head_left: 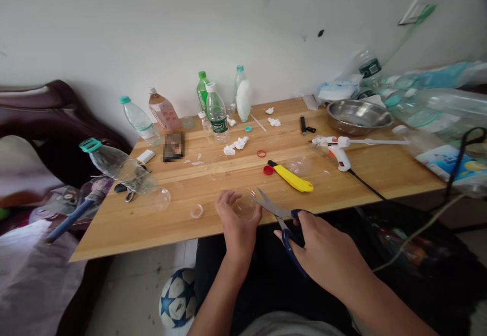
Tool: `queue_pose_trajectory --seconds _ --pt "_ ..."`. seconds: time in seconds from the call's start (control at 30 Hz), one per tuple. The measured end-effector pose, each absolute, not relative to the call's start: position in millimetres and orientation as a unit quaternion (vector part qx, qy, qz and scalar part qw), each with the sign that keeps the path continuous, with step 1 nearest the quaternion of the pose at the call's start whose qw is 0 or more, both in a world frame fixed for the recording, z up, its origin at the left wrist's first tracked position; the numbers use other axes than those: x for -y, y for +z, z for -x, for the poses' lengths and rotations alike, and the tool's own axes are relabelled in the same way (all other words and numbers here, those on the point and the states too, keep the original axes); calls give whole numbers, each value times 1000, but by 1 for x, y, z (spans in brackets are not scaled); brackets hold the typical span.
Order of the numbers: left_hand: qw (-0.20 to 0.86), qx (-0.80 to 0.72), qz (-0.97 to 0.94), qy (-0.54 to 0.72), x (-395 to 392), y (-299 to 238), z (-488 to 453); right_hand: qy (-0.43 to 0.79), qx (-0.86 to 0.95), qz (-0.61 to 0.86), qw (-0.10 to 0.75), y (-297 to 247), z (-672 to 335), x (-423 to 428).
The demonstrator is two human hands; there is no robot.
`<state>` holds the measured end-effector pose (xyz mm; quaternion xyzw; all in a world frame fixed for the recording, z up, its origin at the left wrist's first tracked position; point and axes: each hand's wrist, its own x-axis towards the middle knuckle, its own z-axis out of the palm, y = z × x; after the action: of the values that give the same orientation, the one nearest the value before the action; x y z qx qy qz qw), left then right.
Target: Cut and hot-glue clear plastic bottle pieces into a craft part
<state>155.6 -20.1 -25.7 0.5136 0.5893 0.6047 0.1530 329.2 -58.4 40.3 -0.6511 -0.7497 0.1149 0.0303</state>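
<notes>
Left hand point(239, 227): fingers curled around clear plastic piece point(245, 206), gripping it. Right hand point(325, 249): fingers closed on scissors point(279, 210) by blue handles; blades parted, tips at piece's right edge. Bottle point(217, 118) beyond left fingers: green label reads "Cestbon". Large bottle point(451, 161), far right of right fingers: blue-yellow label, writing illegible. Glue gun point(337, 148) beyond right fingers: marking too small to read.

Grn lbl point(219, 126) on clear wht-capped btl point(216, 105) reads "cestbon"; blue lbl point(451, 161), far R, too blurry.
</notes>
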Motion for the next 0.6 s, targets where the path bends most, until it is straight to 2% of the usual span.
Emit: queue_pose_trajectory --seconds 0.17,0.33,0.6 --pt "174 -600 -500 600 19 -32 -161 127 761 636 -15 52 -327 57" --pt "128 -608 -494 608 19 -37 -166 114 753 644 -72 66 -321 54" --pt "76 -603 -522 598 20 -50 -166 78 763 635 -97 83 -317 54"
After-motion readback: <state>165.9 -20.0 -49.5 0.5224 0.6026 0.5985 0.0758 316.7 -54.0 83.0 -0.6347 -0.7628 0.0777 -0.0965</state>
